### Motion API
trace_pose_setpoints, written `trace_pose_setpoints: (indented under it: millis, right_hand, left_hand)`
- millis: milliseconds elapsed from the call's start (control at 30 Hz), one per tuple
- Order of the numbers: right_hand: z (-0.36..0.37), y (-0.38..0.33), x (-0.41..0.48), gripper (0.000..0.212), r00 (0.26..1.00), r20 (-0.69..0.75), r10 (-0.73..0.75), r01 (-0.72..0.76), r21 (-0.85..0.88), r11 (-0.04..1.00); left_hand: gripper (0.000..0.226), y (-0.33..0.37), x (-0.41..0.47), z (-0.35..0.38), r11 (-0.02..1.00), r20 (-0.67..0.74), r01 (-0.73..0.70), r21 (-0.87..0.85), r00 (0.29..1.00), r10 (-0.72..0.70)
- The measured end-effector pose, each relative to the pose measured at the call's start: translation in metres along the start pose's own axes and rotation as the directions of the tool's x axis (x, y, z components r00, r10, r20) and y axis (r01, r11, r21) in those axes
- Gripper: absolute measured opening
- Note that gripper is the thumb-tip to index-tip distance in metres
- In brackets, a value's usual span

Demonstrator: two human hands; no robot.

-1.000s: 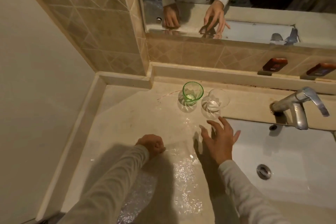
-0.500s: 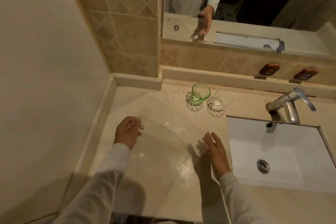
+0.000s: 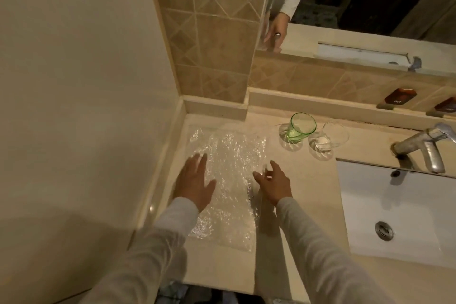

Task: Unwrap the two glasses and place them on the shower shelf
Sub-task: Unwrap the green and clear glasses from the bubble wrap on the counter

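Both hands are spread and hold nothing: the left hand (image 3: 195,180) lies flat, fingers straight, on the near-left part of the bubble wrap (image 3: 232,153), and the right hand (image 3: 274,180) sits with loosely splayed fingers at the sheet's right edge, though whether it presses there or only hovers is hard to tell. Half a second earlier the left hand was curled round the raised sheet; now the wrap is smoothed out between the two hands and reaches forward from them into the corner of the counter (image 3: 291,249). That suggests the unwrapping is finished and the packing is merely being set aside. Beyond the right hand and off to its right, well apart from it, the green glass (image 3: 299,128) and the clear glass (image 3: 332,137) stand upright and bare, just beside each other, where they stood before. Whether that spot counts as the shower shelf cannot be told. The wrap is thin, crinkled and glittery with small bubbles; the tumblers are smooth, slightly flared and thick-based; the counter is polished pale stone.
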State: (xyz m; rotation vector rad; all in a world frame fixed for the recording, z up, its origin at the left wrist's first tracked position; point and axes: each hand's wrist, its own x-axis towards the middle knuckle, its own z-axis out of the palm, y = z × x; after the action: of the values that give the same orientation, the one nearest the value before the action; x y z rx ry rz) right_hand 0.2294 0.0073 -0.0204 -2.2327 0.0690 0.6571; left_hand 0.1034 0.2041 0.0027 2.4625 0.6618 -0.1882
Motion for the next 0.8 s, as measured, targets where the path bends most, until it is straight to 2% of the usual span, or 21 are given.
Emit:
trace_pose_setpoints:
  millis: [67,133,200,267,333,400,467,600,667,733,800]
  right_hand:
    - [0.009,-0.001,-0.006,0.083,0.995,-0.06,-0.074,0.069,-0.077,0.995]
    - [0.022,0.008,-0.017,0.077,0.967,-0.069,-0.245,0.223,-0.233,0.946]
    - [0.039,0.025,-0.031,0.075,0.907,0.145,-0.396,0.412,-0.5,0.762]
    - [0.049,0.04,-0.043,0.083,0.854,0.366,-0.37,0.52,-0.649,0.556]
    - [0.052,0.049,-0.051,0.092,0.843,0.434,-0.319,0.538,-0.675,0.504]
    - [0.052,0.056,-0.054,0.096,0.848,0.416,-0.329,0.53,-0.698,0.482]
    - [0.05,0.056,-0.053,0.098,0.857,0.395,-0.331,0.515,-0.691,0.507]
    - [0.029,0.044,-0.049,0.105,0.896,0.297,-0.329,0.443,-0.585,0.679]
    - [0.004,0.043,-0.035,0.096,0.926,0.201,-0.321,0.379,-0.509,0.773]
    - [-0.024,0.044,-0.018,0.087,0.951,0.107,-0.292,0.31,-0.383,0.87]
    - [-0.056,0.043,-0.001,0.085,0.978,-0.009,-0.208,0.203,-0.175,0.963]
  left_hand:
    - [0.087,-0.018,-0.007,0.022,0.977,0.218,-0.077,0.197,0.975,0.033]
    - [0.098,-0.034,-0.014,0.037,0.941,0.343,-0.121,0.316,0.939,0.005]
    - [0.107,-0.046,-0.017,0.047,0.915,0.375,-0.129,0.383,0.927,-0.026]
    - [0.112,-0.055,-0.015,0.051,0.904,0.381,-0.133,0.407,0.924,-0.036]
    - [0.115,-0.061,-0.012,0.049,0.907,0.394,-0.144,0.397,0.919,-0.027]
    - [0.116,-0.065,-0.011,0.046,0.912,0.4,-0.14,0.386,0.916,-0.029]
    - [0.118,-0.066,-0.012,0.042,0.915,0.397,-0.128,0.383,0.917,-0.038]
    - [0.132,-0.051,-0.01,0.039,0.933,0.357,-0.048,0.356,0.93,-0.088]
    - [0.136,-0.03,-0.003,0.035,0.945,0.331,-0.058,0.322,0.942,-0.054]
    - [0.131,-0.002,0.007,0.03,0.961,0.297,-0.087,0.263,0.955,0.005]
    - [0.119,0.033,0.02,0.028,0.988,0.273,-0.085,0.132,0.961,0.046]
